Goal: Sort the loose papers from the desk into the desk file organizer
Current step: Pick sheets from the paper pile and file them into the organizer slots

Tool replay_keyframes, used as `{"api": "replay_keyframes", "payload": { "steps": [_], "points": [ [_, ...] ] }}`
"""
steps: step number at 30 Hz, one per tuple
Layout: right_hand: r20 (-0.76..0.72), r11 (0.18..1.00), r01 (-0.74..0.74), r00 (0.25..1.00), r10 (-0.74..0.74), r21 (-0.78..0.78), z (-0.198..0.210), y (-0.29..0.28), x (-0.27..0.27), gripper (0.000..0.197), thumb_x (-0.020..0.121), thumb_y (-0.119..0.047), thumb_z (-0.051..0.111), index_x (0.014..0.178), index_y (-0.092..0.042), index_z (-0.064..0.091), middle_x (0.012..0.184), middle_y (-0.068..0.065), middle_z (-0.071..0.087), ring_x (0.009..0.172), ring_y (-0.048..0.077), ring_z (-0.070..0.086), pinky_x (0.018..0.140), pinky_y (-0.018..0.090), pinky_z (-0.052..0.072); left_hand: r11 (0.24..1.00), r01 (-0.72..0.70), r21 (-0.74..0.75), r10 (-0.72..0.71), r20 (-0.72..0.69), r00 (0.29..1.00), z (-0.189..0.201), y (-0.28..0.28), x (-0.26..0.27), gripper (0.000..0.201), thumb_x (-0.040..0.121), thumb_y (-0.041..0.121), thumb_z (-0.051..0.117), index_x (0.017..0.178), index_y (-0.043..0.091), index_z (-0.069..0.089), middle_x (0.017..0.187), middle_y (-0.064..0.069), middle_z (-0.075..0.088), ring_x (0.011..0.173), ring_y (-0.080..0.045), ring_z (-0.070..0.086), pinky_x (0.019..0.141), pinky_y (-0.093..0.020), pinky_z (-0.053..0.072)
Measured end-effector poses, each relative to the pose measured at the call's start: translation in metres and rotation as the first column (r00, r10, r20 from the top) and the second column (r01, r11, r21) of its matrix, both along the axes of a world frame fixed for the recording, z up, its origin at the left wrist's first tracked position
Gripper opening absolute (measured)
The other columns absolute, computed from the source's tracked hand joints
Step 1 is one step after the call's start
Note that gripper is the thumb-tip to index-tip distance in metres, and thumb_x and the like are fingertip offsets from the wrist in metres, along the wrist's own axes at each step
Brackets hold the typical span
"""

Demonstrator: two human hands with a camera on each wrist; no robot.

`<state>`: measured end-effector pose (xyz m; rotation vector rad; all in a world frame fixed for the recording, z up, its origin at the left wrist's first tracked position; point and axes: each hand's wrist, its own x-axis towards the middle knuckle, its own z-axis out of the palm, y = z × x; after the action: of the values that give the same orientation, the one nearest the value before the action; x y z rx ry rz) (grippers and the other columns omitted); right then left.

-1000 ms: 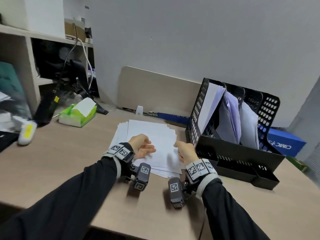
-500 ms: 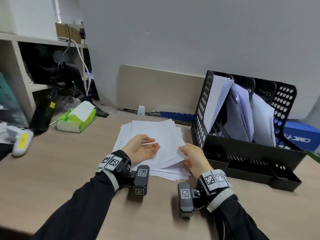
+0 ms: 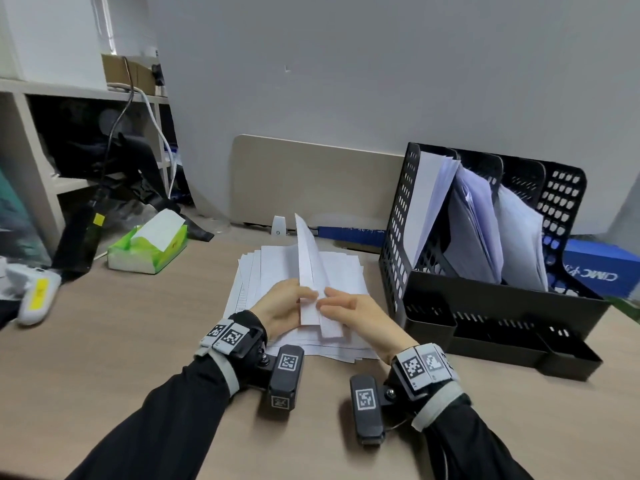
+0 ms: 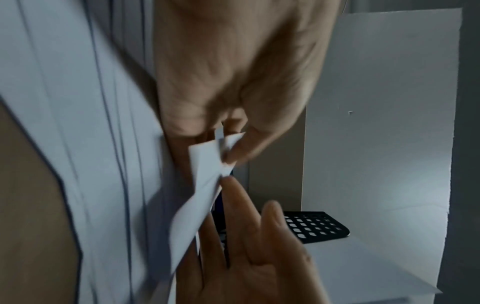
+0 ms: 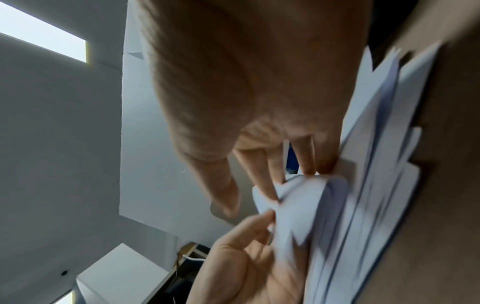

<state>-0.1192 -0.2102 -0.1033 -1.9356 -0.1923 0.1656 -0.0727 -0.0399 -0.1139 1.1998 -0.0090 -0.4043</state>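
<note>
1. While both black-sleeved forearms reach in over the desk (image 3: 104,341), the left hand (image 3: 280,306) pinches the near edge of a lifted sheet (image 3: 308,265) between thumb and fingers; the left wrist view shows that pinch at the sheet's corner (image 4: 207,162).
2. The right hand (image 3: 360,313) meets the same near edge from the other side with fingers mostly straight; the right wrist view is blurred, and I cannot tell whether those fingers clamp the paper or only touch it.
3. Held between the hands, the lifted sheet stands on edge and tilted, rising above the paper stack (image 3: 277,271).
4. The paper stack lies flat on the desk, fanned unevenly, just left of the desk file organizer (image 3: 485,306).
5. The desk file organizer is black perforated plastic with upright slots: its leftmost slot holds white sheets (image 3: 429,195) leaning left, the next slot holds a thicker bundle (image 3: 474,220), and the following slot holds more white paper (image 3: 519,237). Its low front tray shows no contents I can make out.
6. Left of the paper stack sits a green tissue box (image 3: 149,247), with a tissue sticking up from it.
7. Behind the organizer, to its right, lies a blue box (image 3: 599,271).
</note>
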Motion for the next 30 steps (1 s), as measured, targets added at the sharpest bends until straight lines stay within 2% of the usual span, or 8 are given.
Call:
{"api": "replay_keyframes", "payload": {
  "steps": [3,6,9,12,17,20,26,30],
  "points": [
    [-0.089,0.934,0.277,0.96,-0.264,0.224,-0.003,-0.006,0.004,0.041,0.094,-0.02,0.065,0.134,-0.01,0.058,0.139,0.011,0.057,0.123,0.028,0.059,0.105,0.042,0.05,0.963,-0.267,0.04,0.268,-0.034,0.963,-0.007,0.004,0.009,0.031,0.078,-0.022,0.037,0.068,0.007,0.045,0.077,-0.014,0.044,0.073,-0.025,0.043,0.074,-0.033,0.043],
    [-0.233,0.822,0.407,0.912,-0.339,0.398,-0.005,-0.012,0.006,0.045,0.097,-0.03,0.061,0.137,-0.01,0.051,0.124,0.009,0.065,0.107,0.024,0.068,0.09,0.038,0.058,0.946,-0.323,0.01,0.323,-0.071,0.944,-0.01,0.008,0.014,0.025,0.066,-0.011,0.043,0.078,0.011,0.043,0.091,-0.008,0.039,0.084,-0.025,0.036,0.082,-0.036,0.035],
    [-0.298,0.787,0.442,0.893,-0.339,0.43,-0.004,-0.016,0.008,0.045,0.097,-0.047,0.056,0.127,-0.014,0.057,0.121,0.006,0.069,0.112,0.022,0.066,0.089,0.038,0.056,0.945,-0.327,-0.011,0.325,-0.088,0.942,-0.014,0.01,0.019,0.032,0.057,-0.005,0.046,0.086,0.009,0.045,0.095,-0.008,0.04,0.092,-0.026,0.035,0.084,-0.04,0.035],
    [-0.298,0.781,0.432,0.898,-0.325,0.451,0.0,-0.013,0.003,0.027,0.099,-0.04,0.057,0.113,-0.017,0.061,0.113,0.002,0.071,0.105,0.02,0.067,0.076,0.031,0.056,0.949,-0.313,-0.038,0.309,-0.093,0.947,-0.013,0.011,0.018,0.035,0.054,-0.003,0.048,0.088,0.008,0.045,0.098,-0.009,0.039,0.092,-0.027,0.035,0.084,-0.042,0.037],
    [-0.187,0.831,0.437,0.899,-0.396,0.344,-0.003,-0.013,0.004,0.035,0.09,-0.027,0.068,0.123,-0.015,0.063,0.127,0.0,0.063,0.114,0.019,0.06,0.085,0.032,0.048,0.962,-0.261,-0.085,0.262,0.004,0.965,-0.004,0.008,0.007,0.02,0.081,-0.006,0.045,0.098,-0.001,0.054,0.101,-0.017,0.054,0.094,-0.032,0.052,0.094,-0.049,0.048],
    [-0.064,0.838,0.415,0.905,-0.421,0.354,0.006,-0.012,-0.002,0.032,0.094,-0.023,0.066,0.124,-0.012,0.066,0.112,-0.012,0.064,0.106,0.004,0.058,0.093,0.026,0.041,0.982,-0.178,-0.056,0.184,0.132,0.974,0.006,0.005,-0.002,0.025,0.082,0.002,0.054,0.105,0.002,0.061,0.105,-0.019,0.061,0.096,-0.029,0.057,0.086,-0.042,0.044],
    [0.002,0.857,0.38,0.914,-0.406,0.349,0.014,-0.005,-0.007,0.029,0.095,-0.043,0.062,0.102,-0.018,0.072,0.108,-0.004,0.072,0.106,0.013,0.065,0.084,0.027,0.051,0.998,0.047,0.044,-0.056,0.252,0.966,0.019,-0.002,-0.017,0.024,0.094,0.005,0.057,0.115,0.005,0.07,0.108,-0.012,0.072,0.099,-0.025,0.066,0.081,-0.034,0.053],
    [-0.036,0.909,0.337,0.94,-0.339,0.245,0.013,-0.003,-0.008,0.037,0.094,-0.043,0.063,0.097,-0.007,0.072,0.083,-0.005,0.071,0.075,0.008,0.067,0.065,0.018,0.049,0.971,0.233,0.051,-0.238,0.197,0.951,0.022,-0.006,-0.025,0.04,0.096,0.044,0.056,0.109,0.012,0.077,0.118,-0.005,0.072,0.112,-0.016,0.065,0.101,-0.038,0.048]
  ]
}}
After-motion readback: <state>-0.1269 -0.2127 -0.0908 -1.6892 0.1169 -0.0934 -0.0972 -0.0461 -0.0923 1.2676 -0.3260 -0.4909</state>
